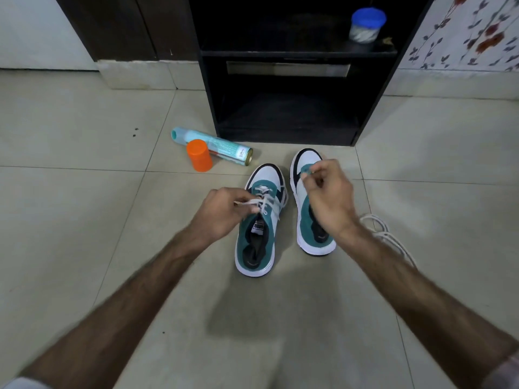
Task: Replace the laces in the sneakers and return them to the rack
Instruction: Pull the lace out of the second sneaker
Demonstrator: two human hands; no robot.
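Two sneakers stand side by side on the tiled floor [84,220], toes toward the black rack [295,113] at the far edge of the floor, just in front of its lowest shelf.

The left sneaker [259,234] carries a grey-white lace [266,203] threaded through its upper eyelets. The left hand [222,211] pinches one end of this lace at the shoe's left side, fingers curled round it.

The right sneaker [309,206] shows no lace across its tongue. The right hand [328,195] is over its forepart, fingers curled, thumb and forefinger together near the front eyelets; whether they hold anything cannot be told.

A loose white lace [384,234] lies on the floor just right of the right sneaker, partly hidden by the right forearm.

A spray can [213,144] lies on its side left of the rack's foot, an orange cap [199,155] touching it. A blue-lidded jar [366,25] stands on the rack's upper shelf, right side.
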